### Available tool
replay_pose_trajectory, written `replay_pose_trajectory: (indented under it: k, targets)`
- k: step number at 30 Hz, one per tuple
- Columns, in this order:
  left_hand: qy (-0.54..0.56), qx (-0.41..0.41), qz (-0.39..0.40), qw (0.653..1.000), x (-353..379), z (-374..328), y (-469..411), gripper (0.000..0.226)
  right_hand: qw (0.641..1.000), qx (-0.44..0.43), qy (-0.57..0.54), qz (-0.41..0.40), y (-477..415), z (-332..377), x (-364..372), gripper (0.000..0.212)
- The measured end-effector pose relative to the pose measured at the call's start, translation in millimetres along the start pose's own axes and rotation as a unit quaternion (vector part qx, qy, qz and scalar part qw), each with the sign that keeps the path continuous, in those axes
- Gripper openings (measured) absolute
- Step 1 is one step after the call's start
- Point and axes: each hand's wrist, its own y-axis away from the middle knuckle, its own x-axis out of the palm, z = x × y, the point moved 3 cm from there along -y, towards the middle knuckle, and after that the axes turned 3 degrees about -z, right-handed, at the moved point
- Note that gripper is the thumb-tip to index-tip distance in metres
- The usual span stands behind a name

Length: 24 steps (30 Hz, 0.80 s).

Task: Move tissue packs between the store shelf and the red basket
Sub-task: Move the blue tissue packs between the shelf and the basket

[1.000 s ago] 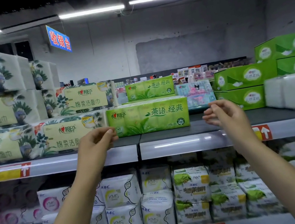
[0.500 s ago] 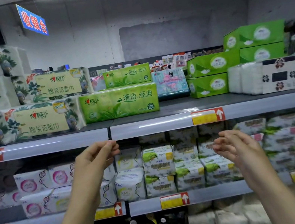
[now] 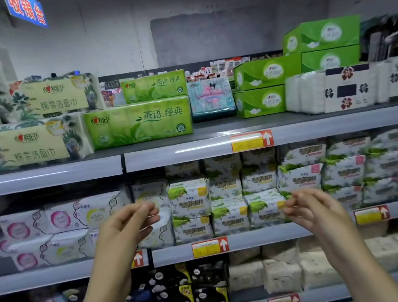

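Fingers (image 3: 144,211) of the left hand (image 3: 124,230) are curling loosely with the thumb close to their tips, and those of the right hand (image 3: 311,208) are doing the same, both pinching nothing and touching nothing. The left hand is hovering well below the left end of the green tissue pack (image 3: 138,123). The right is hovering below and off to that pack's right, in front of the small packets (image 3: 190,197) on the shelf beneath it. The green tissue pack is lying lengthwise at the front of the top shelf (image 3: 205,148), with a floral pack (image 3: 29,144) seemingly touching its left end. A second green pack (image 3: 154,86) is sitting behind it and higher, and a bare stretch of shelf is showing to its right before the green boxes (image 3: 261,101). The red basket is not showing anywhere. Judging by the pose, the person is setting up a two-handed pick of this pack. Doing it well is likely coming down to spreading the fingers wide on the way up, taking the pack by its two short ends, and drawing it straight forward, since a sideways pull is risking dragging the floral neighbour along. The wrapper is looking soft, so an even squeeze from both ends is seeming wiser than a pinch on the film.
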Motion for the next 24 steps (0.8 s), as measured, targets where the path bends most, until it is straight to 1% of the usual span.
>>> replay_pose_trajectory:
  k: [6, 11, 15, 19, 24]
  targets:
    - [-0.001, -0.015, 0.004, 1.000, -7.4, 5.4, 5.0, 0.015, 1.000, 0.001, 0.002, -0.025, 12.4, 2.2, -5.2, 0.013]
    - [-0.002, -0.025, -0.009, 1.000, -20.5, 12.2, 6.0, 0.015, 1.000, 0.016, 0.020, -0.011, 17.2, -4.7, 3.6, 0.013]
    - [-0.042, -0.039, 0.000, 0.998, -25.5, 28.3, 8.9, 0.014, 0.999, 0.035, 0.038, -0.012, 22.8, -26.3, 10.1, 0.013]
    - [-0.051, -0.073, 0.005, 0.996, -32.3, 52.5, 10.5, 0.014, 0.996, 0.070, 0.054, -0.005, 25.8, -57.0, 13.5, 0.012]
    - [-0.090, -0.115, 0.028, 0.989, -40.3, 91.9, 12.0, 0.015, 0.990, 0.109, 0.077, -0.033, 31.0, -96.9, 4.3, 0.013]
